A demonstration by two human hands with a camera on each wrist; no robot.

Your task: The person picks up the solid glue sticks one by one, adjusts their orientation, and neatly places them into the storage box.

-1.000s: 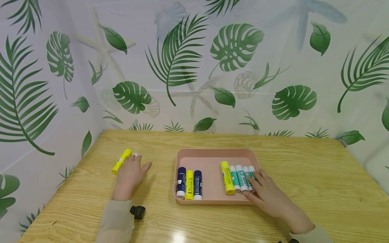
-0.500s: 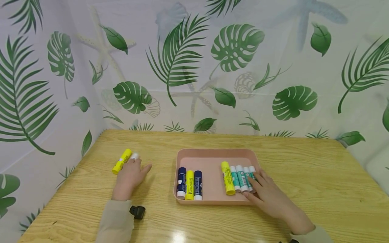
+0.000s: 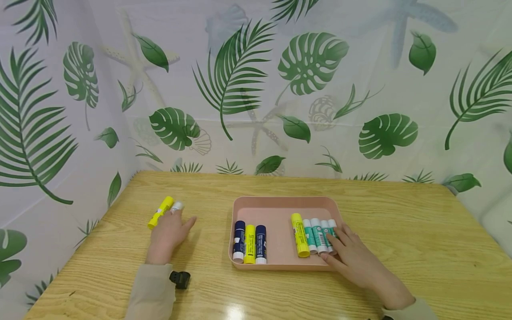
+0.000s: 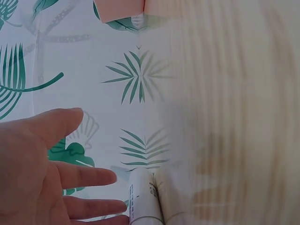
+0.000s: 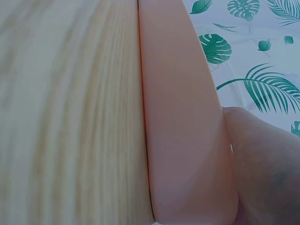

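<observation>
My left hand [image 3: 166, 233] is low over the table at the left, beside a yellow glue stick [image 3: 161, 212] and a white-capped stick [image 3: 177, 206]. Its fingers cover most of the white-capped one. In the left wrist view the fingers are straight, their tips close against a white stick [image 4: 144, 197]; contact is unclear. My right hand [image 3: 358, 262] lies over the right wall of a pink tray [image 3: 280, 267]. Spread fingers rest at several teal-and-white glue sticks [image 3: 317, 235], partly hiding them. The right wrist view shows only part of the hand behind the tray wall.
Inside the tray, a yellow glue stick [image 3: 300, 235] lies beside the teal ones. On its left side are two dark blue glue sticks [image 3: 261, 243] with a yellow one [image 3: 250, 244] between them. A leaf-patterned cloth [image 3: 256, 89] hangs behind the wooden table [image 3: 400, 213].
My left hand has drawn back slightly toward me and to the left, uncovering more of the white-capped stick. My right hand and the tray look unmoved.
</observation>
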